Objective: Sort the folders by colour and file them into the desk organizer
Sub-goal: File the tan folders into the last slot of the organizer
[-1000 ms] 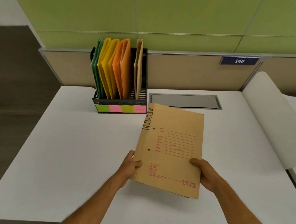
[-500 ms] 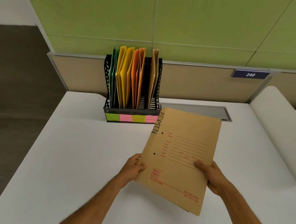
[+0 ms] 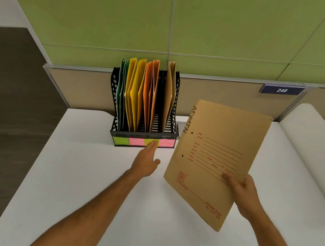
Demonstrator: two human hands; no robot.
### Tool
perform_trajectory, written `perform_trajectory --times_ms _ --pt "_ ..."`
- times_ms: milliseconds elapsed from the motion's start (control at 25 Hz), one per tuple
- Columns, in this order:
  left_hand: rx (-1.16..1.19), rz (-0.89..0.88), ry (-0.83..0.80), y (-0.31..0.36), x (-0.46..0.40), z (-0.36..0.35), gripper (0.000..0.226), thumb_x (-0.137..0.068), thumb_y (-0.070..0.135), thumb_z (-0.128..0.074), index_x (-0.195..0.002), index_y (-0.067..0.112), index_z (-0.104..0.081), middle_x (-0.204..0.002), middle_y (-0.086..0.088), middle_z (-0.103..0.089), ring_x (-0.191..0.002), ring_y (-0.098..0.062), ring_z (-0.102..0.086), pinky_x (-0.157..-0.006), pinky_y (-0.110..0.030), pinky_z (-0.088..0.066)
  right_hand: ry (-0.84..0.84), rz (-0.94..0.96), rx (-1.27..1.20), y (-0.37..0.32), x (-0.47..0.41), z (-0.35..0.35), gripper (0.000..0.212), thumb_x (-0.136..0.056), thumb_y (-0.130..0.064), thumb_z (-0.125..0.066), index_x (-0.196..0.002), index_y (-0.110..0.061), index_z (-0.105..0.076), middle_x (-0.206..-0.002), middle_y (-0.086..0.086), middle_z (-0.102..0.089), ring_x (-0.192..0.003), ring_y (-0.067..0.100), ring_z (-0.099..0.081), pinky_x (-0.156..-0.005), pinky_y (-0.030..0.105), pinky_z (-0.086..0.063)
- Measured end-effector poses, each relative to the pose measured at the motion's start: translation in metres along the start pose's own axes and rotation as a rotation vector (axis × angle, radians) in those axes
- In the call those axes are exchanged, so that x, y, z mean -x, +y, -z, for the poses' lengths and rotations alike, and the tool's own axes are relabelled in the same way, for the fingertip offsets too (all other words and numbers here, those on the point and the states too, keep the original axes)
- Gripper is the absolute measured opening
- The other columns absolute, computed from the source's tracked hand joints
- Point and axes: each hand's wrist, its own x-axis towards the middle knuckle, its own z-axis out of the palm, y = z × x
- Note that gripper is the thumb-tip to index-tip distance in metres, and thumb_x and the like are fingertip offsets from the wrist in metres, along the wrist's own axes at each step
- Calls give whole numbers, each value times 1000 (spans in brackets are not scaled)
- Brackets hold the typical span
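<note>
The right hand (image 3: 243, 192) grips the lower right edge of a brown folder (image 3: 216, 156) marked "ADMIN", thumb pinched across its cover, holding it tilted in the air above the white desk (image 3: 74, 174) and just to the right of the black desk organizer (image 3: 175, 104). The left hand (image 3: 146, 160) reaches forward with fingers straight and nothing in its grasp, its fingertips (image 3: 153, 143) close to the strip of coloured labels (image 3: 144, 141) on the organizer's front; whether they touch it cannot be told. Green folders (image 3: 121, 93), yellow folders (image 3: 135, 94) and orange folders (image 3: 150, 95) already stand in their own slots, and another brown folder (image 3: 170, 93) stands in the rightmost slot. The sorting appears all but finished, with this folder seemingly the last to be filed. The next move likely calls for turning the folder upright, spine down, and sliding it in beside its brown match, perhaps with the free hand steadying the organizer.
</note>
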Motion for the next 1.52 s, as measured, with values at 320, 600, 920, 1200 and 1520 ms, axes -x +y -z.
perform_trajectory --times_ms 320,600,920,1200,1520 --pt "-453 -1 -104 -3 -79 -3 105 -89 16 -70 -160 16 7 -168 -5 15 -155 -28 10 -123 -52 -11 172 92 105 -25 -41 -30 24 -99 -32 -57 -107 -54 -61 -106 -21 -73 -91 9 -74 -66 27 -61" --pt "-542 -28 -122 -21 -85 -14 113 -82 10 -75 -160 16 6 -169 -5 12 -156 -30 6 -121 -54 -18 229 157 128 -38 -61 -45 33 -99 -36 -56 -104 -69 -58 -104 -33 -69 -94 -2 -70 -57 11 -55" --pt "-536 -31 -148 -19 -87 -10 110 -81 9 -74 -160 15 4 -169 -4 9 -156 -30 3 -112 -53 -42 267 337 139 -86 -116 -92 17 -100 -31 -54 -106 -47 -59 -96 -31 -69 -91 -9 -67 -62 6 -52" --pt "-555 -32 -150 -21 -86 -9 111 -80 8 -74 -160 16 3 -169 -5 8 -156 -31 1 -115 -55 -36 316 499 267 -100 -206 -159 35 -103 -30 -49 -122 -4 -63 -106 -1 -65 -91 15 -63 -73 13 -57" --pt "-623 -64 -91 -23 -88 -12 108 -83 16 -75 -160 13 2 -169 -11 3 -155 -34 -1 -124 -49 -11 311 433 314 -58 -247 -223 32 -104 -38 -45 -113 -10 -59 -83 -22 -52 -75 -2 -60 -56 8 -46"
